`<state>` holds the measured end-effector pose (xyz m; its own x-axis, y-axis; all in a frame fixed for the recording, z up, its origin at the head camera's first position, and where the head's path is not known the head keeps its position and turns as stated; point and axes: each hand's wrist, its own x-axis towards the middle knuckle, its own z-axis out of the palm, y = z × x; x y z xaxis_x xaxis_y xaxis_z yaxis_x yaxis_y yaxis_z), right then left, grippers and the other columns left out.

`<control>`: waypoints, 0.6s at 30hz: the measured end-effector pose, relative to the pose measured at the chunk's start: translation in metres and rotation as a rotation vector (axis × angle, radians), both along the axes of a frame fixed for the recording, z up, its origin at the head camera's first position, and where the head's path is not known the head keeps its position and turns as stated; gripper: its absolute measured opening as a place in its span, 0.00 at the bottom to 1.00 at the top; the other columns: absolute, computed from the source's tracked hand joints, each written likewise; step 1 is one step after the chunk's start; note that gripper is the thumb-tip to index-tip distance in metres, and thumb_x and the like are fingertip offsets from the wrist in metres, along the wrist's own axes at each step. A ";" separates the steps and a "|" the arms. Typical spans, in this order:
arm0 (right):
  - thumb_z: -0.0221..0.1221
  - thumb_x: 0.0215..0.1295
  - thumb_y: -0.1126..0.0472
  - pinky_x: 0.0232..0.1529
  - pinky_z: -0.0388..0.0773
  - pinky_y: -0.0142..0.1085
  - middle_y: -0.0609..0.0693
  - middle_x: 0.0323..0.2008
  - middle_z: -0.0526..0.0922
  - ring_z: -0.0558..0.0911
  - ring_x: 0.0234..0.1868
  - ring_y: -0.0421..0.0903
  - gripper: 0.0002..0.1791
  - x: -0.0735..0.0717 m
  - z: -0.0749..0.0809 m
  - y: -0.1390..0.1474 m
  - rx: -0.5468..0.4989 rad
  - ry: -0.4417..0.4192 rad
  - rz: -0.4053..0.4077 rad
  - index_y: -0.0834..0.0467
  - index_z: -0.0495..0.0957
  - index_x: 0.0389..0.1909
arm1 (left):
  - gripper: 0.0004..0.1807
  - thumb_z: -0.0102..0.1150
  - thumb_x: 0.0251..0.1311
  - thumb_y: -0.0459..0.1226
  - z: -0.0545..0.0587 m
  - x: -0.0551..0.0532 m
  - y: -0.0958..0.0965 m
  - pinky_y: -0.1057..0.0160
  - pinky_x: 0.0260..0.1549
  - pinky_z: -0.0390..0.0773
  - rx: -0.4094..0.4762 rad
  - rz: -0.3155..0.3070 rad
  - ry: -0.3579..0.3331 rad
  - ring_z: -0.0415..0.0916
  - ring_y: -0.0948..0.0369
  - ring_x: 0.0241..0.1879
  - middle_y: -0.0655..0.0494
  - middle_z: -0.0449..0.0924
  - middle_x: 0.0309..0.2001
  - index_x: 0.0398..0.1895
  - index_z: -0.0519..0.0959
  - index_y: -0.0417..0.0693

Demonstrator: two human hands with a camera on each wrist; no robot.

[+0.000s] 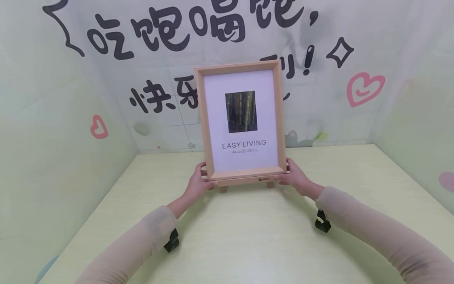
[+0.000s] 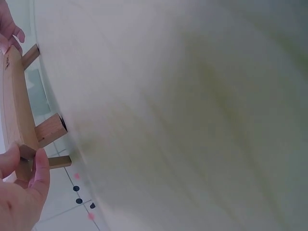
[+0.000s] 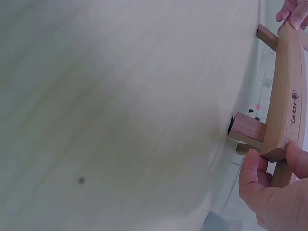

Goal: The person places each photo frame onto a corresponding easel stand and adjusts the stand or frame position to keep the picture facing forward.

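Observation:
A light wooden picture frame (image 1: 242, 136) stands upright, leaning slightly back, on the ledge of a small wooden easel (image 1: 234, 182). Behind its pane is a white sheet with a bamboo picture and the words "EASY LIVING". My left hand (image 1: 198, 182) pinches the left end of the easel's ledge between thumb and fingers. At the opposite end, my right hand (image 1: 296, 177) does the same, beside a small printed logo. Stubby easel legs (image 3: 248, 130) point down toward the tabletop in the right wrist view; whether they touch it, I cannot tell. The frame hides most of the easel's back.
The pale wood-grain table (image 1: 248, 236) extends in front of and on both sides of the easel. A white cloth wall (image 1: 159, 130) with black lettering stands close behind, with side walls left and right. Black wrist pieces (image 1: 172, 240) hang below both sleeves.

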<state>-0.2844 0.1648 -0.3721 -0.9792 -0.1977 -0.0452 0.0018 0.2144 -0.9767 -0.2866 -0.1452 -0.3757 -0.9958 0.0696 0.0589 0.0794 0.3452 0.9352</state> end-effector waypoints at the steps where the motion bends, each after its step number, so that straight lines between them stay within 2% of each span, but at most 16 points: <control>1: 0.54 0.60 0.73 0.54 0.74 0.49 0.72 0.59 0.59 0.68 0.57 0.66 0.42 0.000 0.000 0.001 -0.003 -0.005 -0.005 0.66 0.38 0.69 | 0.44 0.63 0.48 0.24 0.000 0.000 0.001 0.58 0.39 0.82 0.002 -0.001 -0.002 0.74 0.41 0.48 0.34 0.68 0.52 0.67 0.50 0.41; 5: 0.53 0.61 0.72 0.54 0.74 0.49 0.72 0.60 0.59 0.68 0.57 0.66 0.42 0.001 0.000 0.002 0.008 -0.009 -0.010 0.65 0.38 0.69 | 0.44 0.62 0.49 0.24 0.001 -0.001 0.002 0.58 0.39 0.82 0.011 -0.012 -0.006 0.73 0.41 0.49 0.34 0.67 0.52 0.67 0.50 0.41; 13: 0.51 0.60 0.75 0.54 0.74 0.48 0.73 0.61 0.57 0.66 0.59 0.67 0.40 0.001 0.001 0.002 0.020 -0.012 -0.023 0.66 0.38 0.67 | 0.42 0.60 0.48 0.20 0.000 0.000 0.005 0.60 0.40 0.82 0.016 -0.019 0.033 0.75 0.42 0.46 0.34 0.69 0.49 0.66 0.51 0.38; 18: 0.52 0.60 0.75 0.54 0.74 0.49 0.72 0.62 0.56 0.66 0.59 0.67 0.39 0.003 0.001 0.003 0.018 -0.009 -0.022 0.67 0.39 0.67 | 0.41 0.60 0.49 0.21 0.002 0.000 0.005 0.60 0.41 0.82 0.009 -0.028 0.006 0.74 0.42 0.47 0.35 0.68 0.50 0.65 0.51 0.38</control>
<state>-0.2817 0.1675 -0.3713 -0.9828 -0.1756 -0.0574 0.0154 0.2320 -0.9726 -0.2867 -0.1400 -0.3739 -0.9931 0.0973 0.0652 0.0943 0.3339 0.9379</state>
